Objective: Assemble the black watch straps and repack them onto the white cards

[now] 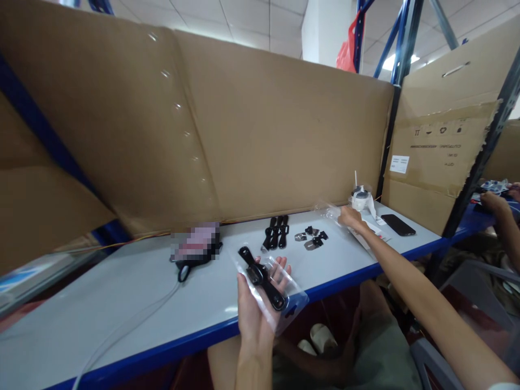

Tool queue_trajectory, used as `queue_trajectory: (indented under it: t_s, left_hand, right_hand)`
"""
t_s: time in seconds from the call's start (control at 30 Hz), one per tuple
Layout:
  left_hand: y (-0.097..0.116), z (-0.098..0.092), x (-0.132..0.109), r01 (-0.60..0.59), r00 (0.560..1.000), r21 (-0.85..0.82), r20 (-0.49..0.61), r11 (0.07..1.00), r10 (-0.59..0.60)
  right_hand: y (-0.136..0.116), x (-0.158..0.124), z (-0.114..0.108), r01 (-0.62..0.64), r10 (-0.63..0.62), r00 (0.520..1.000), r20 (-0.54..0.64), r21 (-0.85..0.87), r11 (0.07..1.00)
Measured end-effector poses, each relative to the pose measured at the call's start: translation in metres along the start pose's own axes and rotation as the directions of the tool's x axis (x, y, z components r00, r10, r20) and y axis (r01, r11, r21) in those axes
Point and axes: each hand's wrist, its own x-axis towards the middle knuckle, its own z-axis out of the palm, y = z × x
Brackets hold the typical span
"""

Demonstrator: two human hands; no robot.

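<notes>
My left hand point(255, 303) is raised over the front edge of the grey table point(122, 303), palm up, holding a clear plastic bag point(292, 303) with a long black plastic part point(262, 276) lying across it. My right hand point(350, 216) reaches far to the right rear of the table, fingers closed on a clear plastic bag point(329, 210) beside a white tape dispenser point(361, 199). Between the hands lie a bunch of black parts point(276, 232) and a few small black and metal pieces point(311, 238).
A tall cardboard sheet point(244, 135) walls off the table's back. A black phone point(398, 224) lies at the right end, and a black pouch point(195, 249) with a cord rests left of centre. Another person's hand point(493, 203) works at the far right.
</notes>
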Motion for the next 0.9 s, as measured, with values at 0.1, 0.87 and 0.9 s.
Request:
queue_trajectory:
  t_s: [0.1, 0.87, 0.9]
  left_hand:
    - [-0.002, 0.004, -0.002, -0.024, 1.000, 0.015, -0.019, 1.000, 0.024]
    - [0.004, -0.006, 0.003, -0.002, 1.000, 0.069, -0.009, 0.998, 0.003]
    - [0.003, -0.005, 0.003, -0.003, 1.000, 0.065, -0.012, 0.998, 0.004]
  right_hand:
    - [0.002, -0.002, -0.007, 0.083, -0.086, 0.996, -0.030, -0.095, 0.992]
    - [-0.030, 0.042, 0.024, 0.353, -0.441, 0.834, -0.330, -0.296, 0.888]
    - [-0.029, 0.031, 0.020, 0.361, -0.446, 0.833, -0.328, -0.290, 0.886]
